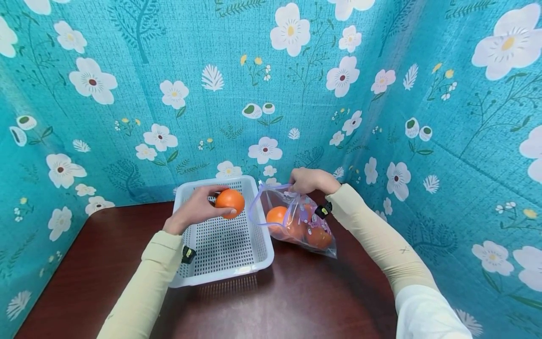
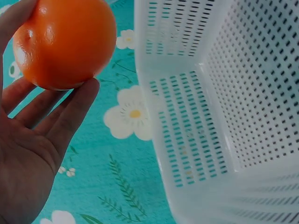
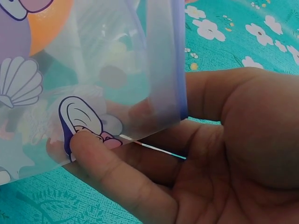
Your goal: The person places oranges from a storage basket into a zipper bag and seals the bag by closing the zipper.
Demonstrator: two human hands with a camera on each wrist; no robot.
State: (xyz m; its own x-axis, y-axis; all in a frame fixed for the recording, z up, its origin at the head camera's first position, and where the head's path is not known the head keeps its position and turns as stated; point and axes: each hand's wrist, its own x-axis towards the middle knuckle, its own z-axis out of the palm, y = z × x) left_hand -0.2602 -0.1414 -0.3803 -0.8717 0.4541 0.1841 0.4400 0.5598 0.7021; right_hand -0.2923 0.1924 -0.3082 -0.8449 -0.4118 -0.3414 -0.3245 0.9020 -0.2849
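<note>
My left hand (image 1: 198, 207) grips an orange (image 1: 230, 203) over the white basket, thumb on one side and fingers on the other. In the left wrist view the same orange (image 2: 65, 42) sits between thumb and fingertips beside the basket wall. My right hand (image 1: 308, 181) pinches the upper edge of a clear plastic bag (image 1: 302, 214) with a purple rim and printed cartoon shells. Several oranges (image 1: 318, 238) lie inside it, and its mouth gapes toward the basket. In the right wrist view, fingers (image 3: 117, 177) lie on both sides of the bag's corner.
The white perforated basket (image 1: 264, 249) stands on a dark reddish-brown table (image 1: 296, 296), left of the bag and close against it. A blue flowered cloth (image 1: 220, 127) hangs behind the table and along the right side. Both wrists wear black camera straps.
</note>
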